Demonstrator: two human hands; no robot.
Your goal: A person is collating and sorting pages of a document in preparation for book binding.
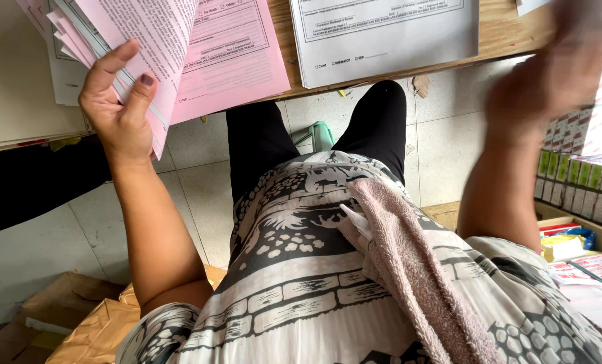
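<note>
Sorting forms at the table edge. I am pinching a sheaf of pink forms [139,40] in my left hand [115,101], thumb above, fingers beneath; a white form [382,34] is lying right of that grip. My right hand [557,74] is blurred, its grasp unreadable. Keeping the pinch firm near the sheaf's edge should prevent slipping.

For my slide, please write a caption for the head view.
Left hand grips pink paper forms at wooden table edge; blurred right hand is raised.

Left hand [115,111] at ten o'clock grips the form stack [146,40]; printed sheet [382,34] on the table [510,30] at twelve; small boxes [584,178] at three.
</note>
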